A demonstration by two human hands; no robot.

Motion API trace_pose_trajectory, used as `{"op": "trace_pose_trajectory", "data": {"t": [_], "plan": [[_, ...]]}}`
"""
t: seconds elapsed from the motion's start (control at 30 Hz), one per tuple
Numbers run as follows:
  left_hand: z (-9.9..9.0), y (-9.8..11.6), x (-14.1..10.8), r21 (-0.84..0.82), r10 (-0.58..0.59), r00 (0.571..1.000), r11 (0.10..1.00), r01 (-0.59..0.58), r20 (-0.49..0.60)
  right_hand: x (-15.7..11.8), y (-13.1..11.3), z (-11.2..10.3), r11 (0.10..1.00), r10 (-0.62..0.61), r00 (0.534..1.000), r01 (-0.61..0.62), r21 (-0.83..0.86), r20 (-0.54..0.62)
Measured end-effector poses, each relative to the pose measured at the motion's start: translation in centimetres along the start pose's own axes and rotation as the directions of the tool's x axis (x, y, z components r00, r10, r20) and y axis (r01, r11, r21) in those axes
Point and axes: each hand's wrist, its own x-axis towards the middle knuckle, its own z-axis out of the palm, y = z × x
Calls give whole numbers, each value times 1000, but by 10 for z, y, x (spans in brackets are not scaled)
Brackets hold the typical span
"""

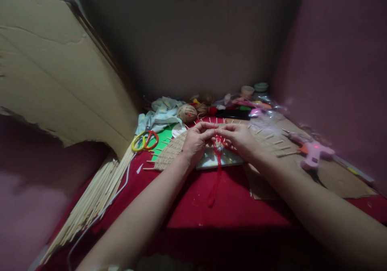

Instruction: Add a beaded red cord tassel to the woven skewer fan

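Observation:
My left hand (196,140) and my right hand (237,138) meet over the middle of the table, thumbs and forefingers pinched close together on red yarn (218,162). Loose strands of it hang down toward the table's front. Behind and below my hands lies a fan-shaped weaving of tan twine on thin sticks (171,153), its stick ends poking out around the curved edge. My hands cover its middle. Under my fingers shows a shiny patterned flat piece (208,160), partly hidden.
Scissors (145,140) with yellow and red handles lie left, beside a long bundle of thin sticks (90,198). A pink glue gun (316,154) rests on cardboard (338,178) at right. Twine balls (187,113) and a cloth (161,111) sit behind. A large cardboard sheet (60,61) leans left.

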Motion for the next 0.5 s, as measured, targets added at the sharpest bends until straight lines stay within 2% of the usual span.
{"op": "trace_pose_trajectory", "data": {"t": [0.3, 0.5], "plan": [[-3, -1, 3, 75, 54, 993, 996, -46, -109, 0, 0, 0, 999, -2, 999, 3, -33, 34], [-5, 5, 8, 139, 106, 987, 986, -89, -124, 3, -1, -9, 997, 39, 995, -45, -68, -96]]}}
